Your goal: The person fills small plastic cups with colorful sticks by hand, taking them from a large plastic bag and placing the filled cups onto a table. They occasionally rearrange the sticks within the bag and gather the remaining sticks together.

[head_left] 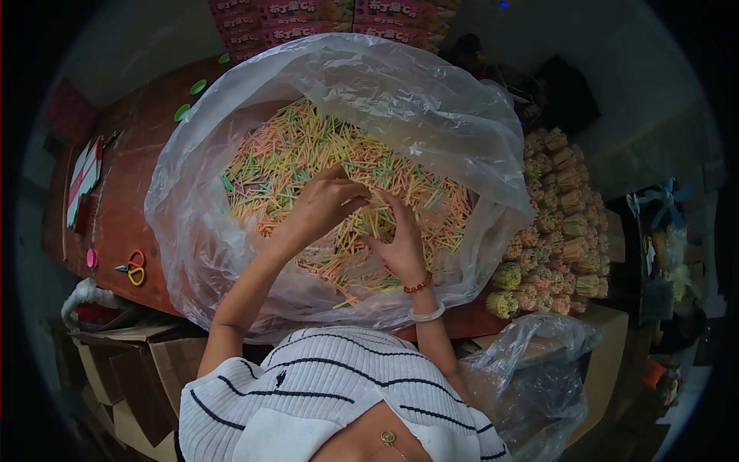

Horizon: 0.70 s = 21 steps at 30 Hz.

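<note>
A large clear plastic bag [196, 192] lies wide open, filled with thin pastel sticks [292, 146] in yellow, pink, orange and green. Over the middle of the pile, my left hand [327, 204] has its fingers bent and pressed together; what they pinch, if anything, is too small to make out. My right hand [402, 242] faces it from the right, thumb and fingers curved around a small bunch of sticks [379, 223]. Part of that bunch blends into the pile behind. A beaded bracelet and a pale bangle circle the right wrist.
Many bundled sticks [550, 223] are stacked to the right of the bag. Scissors [135, 268] with orange and yellow handles lie on the red-brown table [127, 192]. Printed boxes [300, 19] stand behind the bag. Cardboard boxes [127, 377] and loose clear plastic [531, 369] flank my body.
</note>
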### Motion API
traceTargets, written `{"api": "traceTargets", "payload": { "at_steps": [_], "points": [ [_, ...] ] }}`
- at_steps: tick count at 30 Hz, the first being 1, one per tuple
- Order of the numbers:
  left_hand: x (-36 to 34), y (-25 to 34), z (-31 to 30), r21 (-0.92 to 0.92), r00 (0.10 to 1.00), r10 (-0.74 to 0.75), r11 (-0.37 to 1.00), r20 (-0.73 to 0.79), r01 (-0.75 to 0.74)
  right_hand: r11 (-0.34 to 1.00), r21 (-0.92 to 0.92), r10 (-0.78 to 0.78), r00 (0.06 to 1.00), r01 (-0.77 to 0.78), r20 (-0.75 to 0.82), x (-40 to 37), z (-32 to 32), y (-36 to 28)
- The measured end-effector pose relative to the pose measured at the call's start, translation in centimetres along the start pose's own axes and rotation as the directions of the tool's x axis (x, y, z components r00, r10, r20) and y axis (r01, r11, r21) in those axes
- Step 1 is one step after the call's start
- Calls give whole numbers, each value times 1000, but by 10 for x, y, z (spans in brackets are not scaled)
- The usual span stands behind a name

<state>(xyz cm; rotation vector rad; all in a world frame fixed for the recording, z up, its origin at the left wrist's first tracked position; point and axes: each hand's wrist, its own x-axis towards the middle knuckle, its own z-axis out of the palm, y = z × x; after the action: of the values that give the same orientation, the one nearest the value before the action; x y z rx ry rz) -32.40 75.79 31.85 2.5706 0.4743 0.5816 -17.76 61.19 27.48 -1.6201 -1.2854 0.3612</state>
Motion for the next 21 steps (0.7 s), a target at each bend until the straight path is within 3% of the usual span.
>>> {"api": "traceTargets", "payload": {
  "at_steps": [3, 5, 7, 9, 12, 14, 15, 17, 19, 21],
  "points": [
    [3, 4, -7, 17, 999, 41, 999, -4, -41, 998, 52, 17, 1000, -18, 11, 4, 4, 10],
    [-2, 9, -5, -31, 999, 42, 999, -7, -42, 996, -69, -51, 999, 50, -8, 7, 1, 19],
    [-3, 10, 2, -310, 993, -26, 949, 116, 61, 999, -39, -14, 998, 12, -53, 5, -1, 16],
    [-4, 14, 7, -274, 996, -25, 961, 85, 47, 1000, -9, 16, 995, -17, -100, 5, -6, 7],
    [-3, 16, 10, -218, 996, 20, 976, 88, 0, 972, -180, 135, 985, -153, -107, -3, -14, -6],
    [0, 18, 9, -193, 990, 69, 980, 120, -45, 943, 95, 319, 947, -320, 25, -5, -15, -4],
    [3, 22, 9, -156, 985, 99, 985, 139, -77, 943, 94, 319, 947, -320, 26, -5, -13, -1],
    [8, 20, 9, -116, 979, 127, 987, 161, -109, 902, 353, 276, 961, -248, -32, -5, -4, 7],
    [12, 11, 15, 8, 976, 181, 983, 118, -183, 872, 425, 267, 964, -243, 1, 2, -5, -2],
    [9, 7, 16, -51, 989, 139, 989, 51, -137, 838, 492, 252, 967, -234, 30, 6, -9, -12]
  ]
}}
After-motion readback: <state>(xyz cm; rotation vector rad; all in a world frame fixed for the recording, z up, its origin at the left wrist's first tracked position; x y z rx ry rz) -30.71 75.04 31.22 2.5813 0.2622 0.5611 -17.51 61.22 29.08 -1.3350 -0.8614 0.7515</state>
